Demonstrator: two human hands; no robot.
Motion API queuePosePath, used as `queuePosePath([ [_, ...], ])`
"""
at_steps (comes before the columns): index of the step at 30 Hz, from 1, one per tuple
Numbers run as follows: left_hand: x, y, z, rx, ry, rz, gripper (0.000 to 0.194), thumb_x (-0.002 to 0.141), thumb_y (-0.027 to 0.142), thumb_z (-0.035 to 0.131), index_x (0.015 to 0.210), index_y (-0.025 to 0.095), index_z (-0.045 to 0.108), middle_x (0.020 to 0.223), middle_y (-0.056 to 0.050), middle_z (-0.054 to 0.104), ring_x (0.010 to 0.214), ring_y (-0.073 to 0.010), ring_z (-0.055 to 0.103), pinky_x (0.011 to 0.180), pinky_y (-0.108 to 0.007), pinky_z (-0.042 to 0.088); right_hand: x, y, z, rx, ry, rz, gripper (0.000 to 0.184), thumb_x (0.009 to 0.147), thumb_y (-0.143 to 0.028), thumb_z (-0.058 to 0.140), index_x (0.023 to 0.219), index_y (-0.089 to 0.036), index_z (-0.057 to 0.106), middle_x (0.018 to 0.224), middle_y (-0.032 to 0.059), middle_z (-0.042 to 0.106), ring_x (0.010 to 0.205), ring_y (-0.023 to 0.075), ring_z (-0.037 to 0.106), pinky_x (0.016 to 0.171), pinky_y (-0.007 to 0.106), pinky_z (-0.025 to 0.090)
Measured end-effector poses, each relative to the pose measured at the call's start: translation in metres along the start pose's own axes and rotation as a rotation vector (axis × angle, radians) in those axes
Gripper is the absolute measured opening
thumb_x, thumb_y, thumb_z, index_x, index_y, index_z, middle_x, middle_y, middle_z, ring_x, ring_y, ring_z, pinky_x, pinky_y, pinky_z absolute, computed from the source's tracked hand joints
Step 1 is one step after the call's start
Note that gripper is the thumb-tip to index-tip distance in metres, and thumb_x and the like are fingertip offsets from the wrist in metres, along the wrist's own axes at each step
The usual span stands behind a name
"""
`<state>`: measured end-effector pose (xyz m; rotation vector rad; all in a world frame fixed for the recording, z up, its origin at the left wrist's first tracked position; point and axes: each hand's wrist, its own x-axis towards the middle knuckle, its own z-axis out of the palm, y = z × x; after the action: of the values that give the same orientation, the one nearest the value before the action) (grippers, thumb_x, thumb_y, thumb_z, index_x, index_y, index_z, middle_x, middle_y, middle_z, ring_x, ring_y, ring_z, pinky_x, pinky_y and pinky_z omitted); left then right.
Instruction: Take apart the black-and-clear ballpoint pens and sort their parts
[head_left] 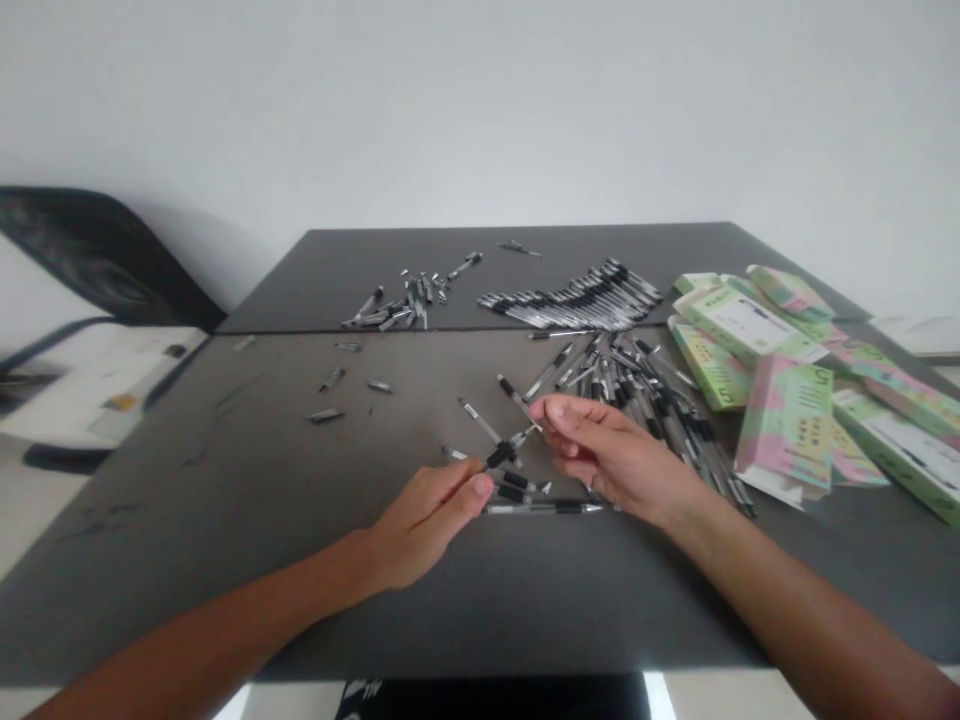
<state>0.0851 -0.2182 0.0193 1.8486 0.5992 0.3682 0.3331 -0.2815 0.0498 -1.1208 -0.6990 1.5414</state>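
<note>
Closed in a pinch, my left hand (435,515) grips a pen (501,455) by its dark end, holding it just above the table. The pen's pale, narrow end points up and right toward my right hand (607,450), whose thumb and fingers are pinched on a thin pen part at that end. Whether this part is joined to the pen, I cannot tell. Around and beneath the hands lie several loose pens and pen pieces, among them a clear pen with a black grip (551,508) lying crosswise.
Many pens in a heap (652,400) lie beyond my right hand, with a neat row of pens (577,300) behind. Small pen parts (412,300) are piled at the back left. Green and pink cartons (787,420) crowd the right. A black chair (90,250) stands left.
</note>
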Motion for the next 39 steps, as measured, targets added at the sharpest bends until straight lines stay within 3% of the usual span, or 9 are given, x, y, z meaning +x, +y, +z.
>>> queuePosePath([
  [3,0.001,0.006,0.001,0.016,-0.04,-0.002,0.056,0.112,0.065,0.037,0.078,0.022,0.05,0.069,0.004,0.046,0.063,-0.0147,0.045,0.063,-0.03,0.031,0.0,0.005,0.001,0.13,0.0,0.067,0.035,0.076,-0.043,0.098,0.102,-0.024,0.086,0.075,-0.0042,0.047,0.063,0.0075,0.036,0.046,0.015,0.03],
  [9,0.003,0.006,0.0,0.02,-0.075,0.003,0.052,0.112,0.06,0.038,0.078,0.022,0.047,0.069,0.004,0.044,0.062,-0.0139,0.044,0.061,-0.03,0.03,-0.001,0.006,0.007,0.327,-0.069,0.148,0.03,0.072,-0.03,0.102,0.097,-0.022,0.087,0.071,-0.0069,0.046,0.055,0.0026,0.03,0.04,0.01,0.024],
  [13,0.001,0.001,0.0,0.015,-0.086,-0.023,0.055,0.112,0.064,0.038,0.079,0.021,0.049,0.07,0.004,0.047,0.064,-0.0136,0.046,0.062,-0.029,0.032,-0.001,0.004,0.009,0.351,-0.06,0.146,0.032,0.069,-0.031,0.104,0.094,-0.02,0.087,0.075,-0.0045,0.058,0.053,0.0003,0.03,0.039,0.009,0.022],
  [17,0.001,0.003,0.0,0.014,-0.086,-0.042,0.057,0.112,0.066,0.036,0.08,0.021,0.051,0.07,0.004,0.048,0.064,-0.0136,0.047,0.062,-0.029,0.032,-0.004,0.004,0.012,0.264,-0.014,0.042,0.03,0.073,-0.04,0.102,0.094,-0.023,0.088,0.078,-0.0013,0.07,0.053,0.0008,0.031,0.04,0.009,0.024],
  [28,0.0,0.008,-0.002,-0.019,-0.108,-0.023,0.055,0.114,0.06,0.037,0.08,0.02,0.053,0.067,0.004,0.048,0.061,-0.0124,0.046,0.058,-0.028,0.032,-0.006,0.013,0.016,-0.052,0.114,-0.3,0.02,0.084,-0.051,0.092,0.093,-0.033,0.089,0.082,-0.0009,0.079,0.05,0.0055,0.032,0.044,0.021,0.026],
  [39,0.002,0.008,-0.002,0.005,-0.107,-0.004,0.053,0.114,0.057,0.037,0.079,0.02,0.053,0.067,0.004,0.049,0.061,-0.012,0.048,0.058,-0.028,0.033,-0.01,0.008,0.009,-0.337,0.119,-0.461,0.011,0.09,-0.044,0.088,0.096,-0.034,0.089,0.078,-0.0037,0.079,0.057,0.0075,0.056,0.057,0.02,0.048],
])
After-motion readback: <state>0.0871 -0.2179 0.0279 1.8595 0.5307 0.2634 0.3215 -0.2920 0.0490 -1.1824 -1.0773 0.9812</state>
